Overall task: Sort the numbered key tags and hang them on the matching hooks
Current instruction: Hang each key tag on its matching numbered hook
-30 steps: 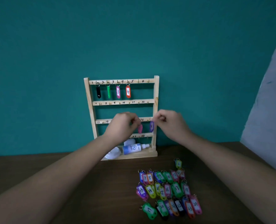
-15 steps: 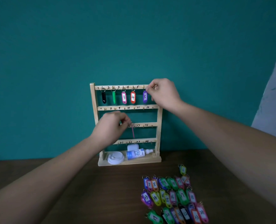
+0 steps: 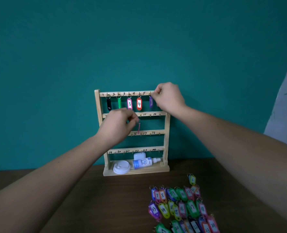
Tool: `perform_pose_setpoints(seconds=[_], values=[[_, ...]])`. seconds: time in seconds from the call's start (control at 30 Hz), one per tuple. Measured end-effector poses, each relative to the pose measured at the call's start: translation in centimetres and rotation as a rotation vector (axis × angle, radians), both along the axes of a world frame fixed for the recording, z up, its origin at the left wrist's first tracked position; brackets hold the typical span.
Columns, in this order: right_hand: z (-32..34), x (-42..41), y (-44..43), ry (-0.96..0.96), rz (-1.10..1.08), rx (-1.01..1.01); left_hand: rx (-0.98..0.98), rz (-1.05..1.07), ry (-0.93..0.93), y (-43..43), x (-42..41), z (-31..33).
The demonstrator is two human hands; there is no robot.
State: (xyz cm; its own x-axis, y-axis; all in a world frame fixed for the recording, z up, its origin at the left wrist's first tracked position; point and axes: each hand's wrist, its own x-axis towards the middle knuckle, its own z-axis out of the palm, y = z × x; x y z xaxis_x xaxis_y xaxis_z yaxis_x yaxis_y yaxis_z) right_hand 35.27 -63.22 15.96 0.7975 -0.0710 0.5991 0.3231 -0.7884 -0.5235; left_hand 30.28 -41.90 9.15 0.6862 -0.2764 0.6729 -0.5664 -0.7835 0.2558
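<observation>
In the centre of the frame, a pale wooden four-rail rack (image 3: 166, 125) with handwritten hook numbers 1 to 24 stands on the dark brown bench (image 3: 105, 199). The right hand (image 3: 169, 98), fingers curled, pinches the ring of a purple plastic key tag (image 3: 150, 102) at hook 5, beside a pink tag marked 3 (image 3: 129, 104) and an orange tag marked 4 (image 3: 139, 104). The left hand (image 3: 117, 126) pinches a pink key tag seen edge-on (image 3: 139, 128) below the second rail. A heap of loose numbered tags (image 3: 181, 207) lies at the lower right. A white spray bottle (image 3: 142, 163) on the rack's base reads 75.
</observation>
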Motion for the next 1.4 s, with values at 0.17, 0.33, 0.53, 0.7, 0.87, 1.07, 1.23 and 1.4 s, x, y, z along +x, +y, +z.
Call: perform_pose_setpoints(seconds=[0.17,0.33,0.53,0.7,0.87,1.07,1.23,1.4], values=[[-0.9,-0.6,-0.6,-0.051,-0.009,-0.039,-0.025,0.017,-0.042,-1.5,0.7,2.2],[-3.2,-2.1,-2.1,-0.097,0.073,-0.033,-0.058,0.067,-0.084,-2.9,2.3,4.8],[-7.6,-4.0,-4.7,-0.052,0.107,-0.063,-0.128,0.174,-0.057,-4.9,4.0,7.5],[-10.0,-4.7,-7.0,-0.023,0.069,-0.058,-0.113,0.208,-0.063,-5.9,4.6,7.9],[-11.7,-5.2,-9.1,-0.006,0.065,-0.047,-0.112,0.202,-0.034,-6.2,4.7,7.7],[-13.4,-5.7,-10.4,0.014,0.074,-0.047,-0.129,0.162,-0.038,-6.0,4.8,7.4],[-14.5,-5.4,-10.9,0.053,0.072,-0.041,-0.122,0.140,-0.024,-6.1,4.8,7.5],[-15.3,-5.1,-11.5,0.073,0.054,-0.029,-0.044,0.188,-0.029,-6.4,4.9,7.4]])
